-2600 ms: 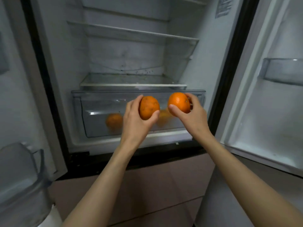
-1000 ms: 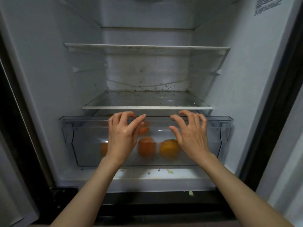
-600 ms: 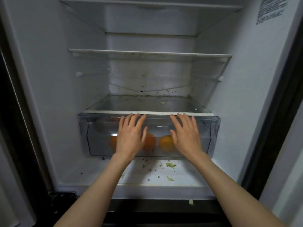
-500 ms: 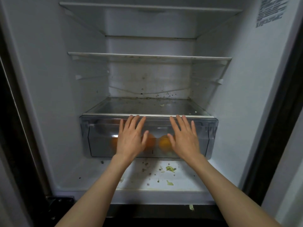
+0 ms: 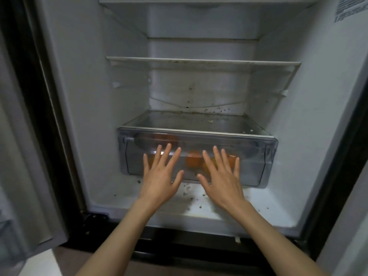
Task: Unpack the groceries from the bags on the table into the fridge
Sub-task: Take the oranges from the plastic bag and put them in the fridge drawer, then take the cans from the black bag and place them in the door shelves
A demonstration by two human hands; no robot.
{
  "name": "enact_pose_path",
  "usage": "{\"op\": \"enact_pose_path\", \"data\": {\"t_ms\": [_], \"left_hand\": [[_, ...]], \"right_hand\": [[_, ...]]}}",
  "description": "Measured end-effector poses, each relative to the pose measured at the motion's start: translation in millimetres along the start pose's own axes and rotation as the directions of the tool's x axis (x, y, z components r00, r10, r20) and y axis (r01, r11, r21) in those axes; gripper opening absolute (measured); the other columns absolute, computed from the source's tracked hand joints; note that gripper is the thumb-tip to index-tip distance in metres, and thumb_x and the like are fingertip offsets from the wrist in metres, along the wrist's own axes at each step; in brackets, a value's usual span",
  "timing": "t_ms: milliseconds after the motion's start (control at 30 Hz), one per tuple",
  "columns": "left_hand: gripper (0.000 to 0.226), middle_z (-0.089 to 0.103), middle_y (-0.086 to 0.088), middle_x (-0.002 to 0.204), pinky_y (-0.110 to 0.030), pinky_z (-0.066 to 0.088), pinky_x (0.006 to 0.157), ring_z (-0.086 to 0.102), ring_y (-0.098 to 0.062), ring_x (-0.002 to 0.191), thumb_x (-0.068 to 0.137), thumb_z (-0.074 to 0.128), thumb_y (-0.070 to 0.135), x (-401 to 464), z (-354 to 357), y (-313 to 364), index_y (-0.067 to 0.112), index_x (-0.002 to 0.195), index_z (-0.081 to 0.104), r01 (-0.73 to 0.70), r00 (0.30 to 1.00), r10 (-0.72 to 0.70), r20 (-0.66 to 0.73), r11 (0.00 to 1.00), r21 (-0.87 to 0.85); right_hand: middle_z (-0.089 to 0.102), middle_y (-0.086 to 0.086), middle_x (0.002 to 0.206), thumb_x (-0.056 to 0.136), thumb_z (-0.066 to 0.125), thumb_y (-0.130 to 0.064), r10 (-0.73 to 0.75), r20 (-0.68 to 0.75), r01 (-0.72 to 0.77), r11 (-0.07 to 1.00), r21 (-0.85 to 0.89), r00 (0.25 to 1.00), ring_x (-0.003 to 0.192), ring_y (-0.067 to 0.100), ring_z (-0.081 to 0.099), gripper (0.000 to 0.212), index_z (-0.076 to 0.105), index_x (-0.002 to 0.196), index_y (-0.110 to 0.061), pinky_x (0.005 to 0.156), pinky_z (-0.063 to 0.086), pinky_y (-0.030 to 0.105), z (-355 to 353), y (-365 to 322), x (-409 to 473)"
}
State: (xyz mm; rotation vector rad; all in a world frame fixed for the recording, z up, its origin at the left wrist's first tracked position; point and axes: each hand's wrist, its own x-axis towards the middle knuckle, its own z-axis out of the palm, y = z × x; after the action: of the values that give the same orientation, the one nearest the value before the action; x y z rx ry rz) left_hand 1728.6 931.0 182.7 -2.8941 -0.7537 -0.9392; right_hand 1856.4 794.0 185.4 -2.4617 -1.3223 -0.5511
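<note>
The fridge stands open in front of me. Its clear plastic crisper drawer (image 5: 256,156) sits pushed in under the lowest glass shelf (image 5: 191,121). Several oranges (image 5: 192,160) show blurred through the drawer front, partly hidden by my fingers. My left hand (image 5: 161,176) and my right hand (image 5: 221,177) are spread flat with fingers apart, in front of the drawer's face. Neither hand holds anything. The bags and the table are out of view.
Two bare shelves, the middle shelf (image 5: 203,62) and the top one (image 5: 207,2), are above. Crumbs and green scraps lie on the fridge floor (image 5: 262,208). The left door (image 5: 22,156) hangs open at the left, and a label (image 5: 351,7) is on the right wall.
Both oranges left my hands and went into the drawer. My flat hands then pushed the drawer back under the shelf, and now they sit slightly lower on its front.
</note>
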Motion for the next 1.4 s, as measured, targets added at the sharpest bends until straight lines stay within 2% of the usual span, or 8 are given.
{"op": "enact_pose_path", "data": {"t_ms": [67,167,367,500,600,767,967,1400], "left_hand": [[0.072,0.0,0.003,0.158,-0.046,-0.011,0.112,-0.017,-0.015,0.14,0.081,0.009,0.061,-29.3,-4.6,-7.3,0.034,0.147,0.004,0.028,1.0,-0.028,0.003,0.999,-0.029],[0.074,-0.001,0.001,0.158,-0.047,-0.007,0.113,-0.018,-0.014,0.138,0.079,0.006,0.061,-72.8,-19.2,-18.1,0.034,0.147,0.003,0.092,0.995,-0.091,0.039,0.995,-0.024],[0.069,0.006,0.001,0.157,-0.043,-0.011,0.111,-0.01,-0.019,0.142,0.083,0.009,0.056,-201.1,-52.2,-36.1,0.031,0.147,0.012,0.198,0.977,-0.201,0.078,0.98,0.033],[0.061,0.029,-0.006,0.152,-0.053,0.005,0.11,0.015,-0.03,0.142,0.088,0.025,0.051,-308.6,-75.5,-56.4,0.027,0.145,0.029,0.312,0.939,-0.32,0.125,0.947,0.078],[0.066,0.02,-0.002,0.155,-0.053,0.009,0.113,-0.001,-0.023,0.142,0.086,0.018,0.057,-394.3,-99.9,-71.4,0.029,0.145,0.027,0.392,0.891,-0.41,0.194,0.912,0.122],[0.079,-0.004,0.006,0.158,-0.043,-0.009,0.113,-0.016,-0.017,0.143,0.075,-0.001,0.067,-518.8,-162.4,-88.7,0.037,0.147,0.006,0.612,0.73,-0.648,0.219,0.761,0.215],[0.059,-0.003,0.004,0.158,-0.045,-0.006,0.116,-0.013,-0.019,0.144,0.096,0.03,0.05,-624.6,-241.2,-102.7,0.036,0.147,0.005,0.813,0.502,-0.858,0.11,0.511,0.277],[0.059,-0.006,0.005,0.158,-0.047,-0.007,0.116,-0.016,-0.018,0.143,0.097,0.032,0.047,-768.0,-373.4,-204.9,0.033,0.148,0.005,0.948,0.144,-0.981,-0.132,0.098,0.303]], "right_hand": [[-0.02,0.0,0.155,0.075,-0.004,-0.067,-0.042,0.045,0.042,0.999,0.004,0.998,0.137,0.016,-0.027,0.078,-0.014,0.145,-0.034,0.108,-0.017,0.047,5.7,-14.2,-17.5],[-0.022,-0.002,0.154,0.077,-0.001,-0.069,-0.073,0.071,0.069,0.996,0.051,0.995,0.136,0.016,-0.028,0.077,-0.012,0.145,-0.036,0.109,-0.018,0.046,5.0,-38.0,-43.3],[-0.015,-0.001,0.156,0.094,0.031,-0.054,-0.226,0.091,0.203,0.955,0.215,0.97,0.14,0.014,-0.021,0.066,0.0,0.148,-0.031,0.113,-0.014,0.043,2.8,-114.3,-118.4],[-0.009,0.001,0.157,0.095,0.036,-0.049,-0.322,0.124,0.271,0.911,0.312,0.939,0.143,0.016,-0.015,0.065,0.005,0.149,-0.029,0.114,-0.011,0.041,5.3,-175.8,-186.9],[-0.005,0.003,0.158,0.095,0.037,-0.048,-0.385,0.203,0.296,0.884,0.361,0.901,0.145,0.021,-0.009,0.065,0.005,0.149,-0.029,0.114,-0.01,0.043,6.5,-221.9,-247.4],[-0.007,0.001,0.158,0.095,0.033,-0.052,-0.552,0.307,0.403,0.807,0.432,0.775,0.145,0.019,-0.011,0.065,0.002,0.149,-0.03,0.113,-0.012,0.043,9.4,-297.4,-327.2],[-0.006,0.0,0.158,0.095,0.029,-0.054,-0.751,0.277,0.56,0.641,0.526,0.6,0.145,0.02,-0.011,0.065,0.001,0.149,-0.031,0.115,-0.009,0.044,-0.4,-415.5,-384.8],[0.01,0.004,0.158,0.093,0.033,-0.056,-0.962,0.04,0.731,0.231,0.642,0.269,0.146,0.023,0.003,0.067,0.01,0.149,-0.027,0.116,0.004,0.047,-10.7,-686.7,-458.6]]}}
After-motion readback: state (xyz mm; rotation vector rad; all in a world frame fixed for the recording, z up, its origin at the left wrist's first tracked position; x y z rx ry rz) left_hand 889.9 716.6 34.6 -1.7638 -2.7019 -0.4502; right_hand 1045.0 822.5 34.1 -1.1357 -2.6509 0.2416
